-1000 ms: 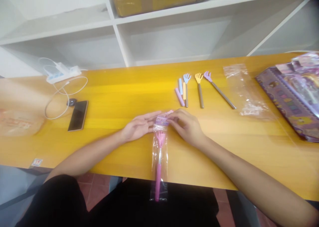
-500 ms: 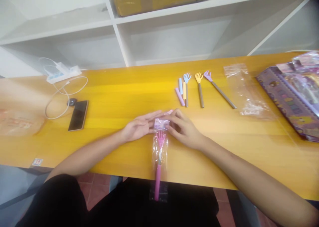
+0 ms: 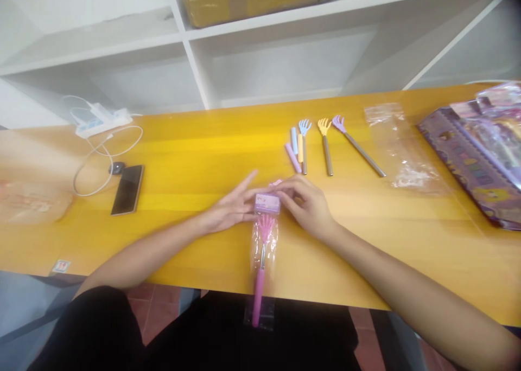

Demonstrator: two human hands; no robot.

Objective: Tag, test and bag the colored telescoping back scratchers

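Observation:
A pink back scratcher (image 3: 259,292) lies in a transparent sleeve with a printed card header (image 3: 267,204); its handle end reaches past the table's front edge. My right hand (image 3: 305,202) pinches the header's upper right corner, fingers bent. On the other side, my left hand (image 3: 228,211) has its thumb raised and its fingers stretched out to the header's left edge, their tips partly hidden behind it. Beyond my hands lie unwrapped back scratchers with blue (image 3: 305,126), yellow (image 3: 324,126) and purple (image 3: 339,123) heads. Loose blue (image 3: 293,140), yellow (image 3: 300,147) and purple (image 3: 292,158) grip sleeves rest beside them.
An opened plastic bag (image 3: 401,143) lies at the right, by a purple printed box (image 3: 468,170) with packaged items on it. Leftward are a phone (image 3: 127,190), a cable (image 3: 90,190) and a power strip (image 3: 103,122). White shelving (image 3: 195,72) borders the table's back.
My left thumb has lifted away from the header. The header has shifted slightly right and now faces up more plainly, while my right hand keeps its pinch.

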